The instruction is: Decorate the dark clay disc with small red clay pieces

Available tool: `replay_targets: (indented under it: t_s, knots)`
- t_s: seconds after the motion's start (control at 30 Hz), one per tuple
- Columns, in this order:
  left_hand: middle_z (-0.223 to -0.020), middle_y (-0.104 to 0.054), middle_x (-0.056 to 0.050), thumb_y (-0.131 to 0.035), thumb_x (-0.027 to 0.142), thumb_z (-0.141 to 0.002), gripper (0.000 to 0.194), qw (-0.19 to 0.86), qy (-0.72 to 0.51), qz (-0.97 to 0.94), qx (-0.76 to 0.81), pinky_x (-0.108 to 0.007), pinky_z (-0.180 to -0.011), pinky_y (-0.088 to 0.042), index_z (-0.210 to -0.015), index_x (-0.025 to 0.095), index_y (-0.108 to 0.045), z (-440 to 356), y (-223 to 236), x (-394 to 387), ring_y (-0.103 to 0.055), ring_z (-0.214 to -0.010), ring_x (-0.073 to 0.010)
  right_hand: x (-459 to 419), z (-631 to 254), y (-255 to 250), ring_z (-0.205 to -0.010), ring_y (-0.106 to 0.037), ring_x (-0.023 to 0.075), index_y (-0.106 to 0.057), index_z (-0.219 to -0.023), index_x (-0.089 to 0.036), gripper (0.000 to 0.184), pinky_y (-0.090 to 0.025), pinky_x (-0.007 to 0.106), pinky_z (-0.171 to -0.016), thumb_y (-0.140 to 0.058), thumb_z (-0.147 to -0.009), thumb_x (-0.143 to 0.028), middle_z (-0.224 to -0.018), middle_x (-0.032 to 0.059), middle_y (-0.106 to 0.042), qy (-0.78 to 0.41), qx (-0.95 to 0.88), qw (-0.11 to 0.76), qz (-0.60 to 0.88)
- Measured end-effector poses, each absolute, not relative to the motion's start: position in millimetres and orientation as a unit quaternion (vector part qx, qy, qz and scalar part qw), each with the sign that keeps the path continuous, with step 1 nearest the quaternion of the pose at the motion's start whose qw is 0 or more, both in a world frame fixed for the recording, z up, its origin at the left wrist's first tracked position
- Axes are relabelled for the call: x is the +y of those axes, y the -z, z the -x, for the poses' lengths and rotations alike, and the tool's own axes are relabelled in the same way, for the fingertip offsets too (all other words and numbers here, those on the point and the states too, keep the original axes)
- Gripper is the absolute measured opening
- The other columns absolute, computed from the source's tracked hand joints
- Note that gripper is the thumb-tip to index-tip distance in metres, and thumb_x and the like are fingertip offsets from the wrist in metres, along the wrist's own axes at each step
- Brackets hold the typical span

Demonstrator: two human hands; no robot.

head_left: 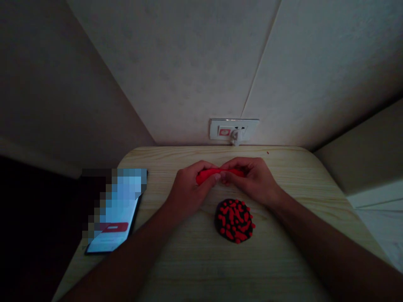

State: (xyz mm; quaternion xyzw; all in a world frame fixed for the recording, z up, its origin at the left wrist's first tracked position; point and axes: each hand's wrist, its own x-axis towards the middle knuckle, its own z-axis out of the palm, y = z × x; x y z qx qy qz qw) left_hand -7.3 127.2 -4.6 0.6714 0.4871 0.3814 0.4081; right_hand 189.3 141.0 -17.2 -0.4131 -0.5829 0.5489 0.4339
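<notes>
I am gripping a red roll (204, 174) with both hands, holding it crosswise over the far half of the surface (189, 264). My left fingers (206, 163) are closing around its left part, with the thumb pressing along the near side and the left end showing. My right fingers (235, 162) are curling around its right part, partly hiding that end. My fingertips are meeting, or nearly so, at the middle of the roll; I cannot tell whether they are touching.

A black disc (234, 221) is lying flat on the surface, just nearer to me than the roll and between my forearms (304, 224). Red dots and short red strips are covering its top, some sitting out at its rim.

To my left, a phone (121, 209) is lying at the edge of the surface, its screen glowing, partly blurred. At the far side, a small red speck (268, 152) is lying near the wall (189, 84), where a socket (215, 132) is holding a white plug (236, 137).
</notes>
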Motion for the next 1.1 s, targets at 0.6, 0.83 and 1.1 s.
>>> replay_targets:
  t_s: [0.6,0.83,1.1]
  knots:
    - [-0.079,-0.071,0.004,-0.079,0.026,-0.085,0.015,0.429,-0.388,-0.674,0.46,-0.026,-0.072,-0.05,-0.083,0.02,-0.066,12.6,2.7,130.3,-0.067,-0.077,-0.0165,138.8,-191.2,17.0,-0.059,-0.069,0.0138,-0.087,-0.09,-0.02,0.021,-0.058,0.023,-0.059,-0.093,-0.072,-0.029,-0.069,0.0028,-0.079,-0.591,-0.566,0.416,0.396]
    - [-0.082,-0.074,0.004,-0.077,0.024,-0.088,0.01,0.431,-0.388,-0.68,0.448,-0.025,-0.075,-0.05,-0.083,0.019,-0.069,15.1,4.1,131.2,-0.068,-0.08,-0.0159,138.8,-191.1,18.5,-0.068,-0.074,0.0153,-0.087,-0.094,-0.021,0.02,-0.062,0.026,-0.069,-0.089,-0.076,-0.03,-0.079,0.004,-0.082,-0.596,-0.561,0.423,0.388]
    - [-0.088,-0.073,0.004,-0.085,0.026,-0.079,0.027,0.417,-0.393,-0.677,0.462,-0.025,-0.074,-0.051,-0.099,0.021,-0.068,13.9,4.2,130.5,-0.067,-0.08,-0.0159,141.3,-188.9,18.8,-0.055,-0.068,0.0116,-0.085,-0.085,-0.017,0.022,-0.059,0.022,-0.057,-0.091,-0.075,-0.034,-0.065,0.0021,-0.077,-0.596,-0.535,0.453,0.392]
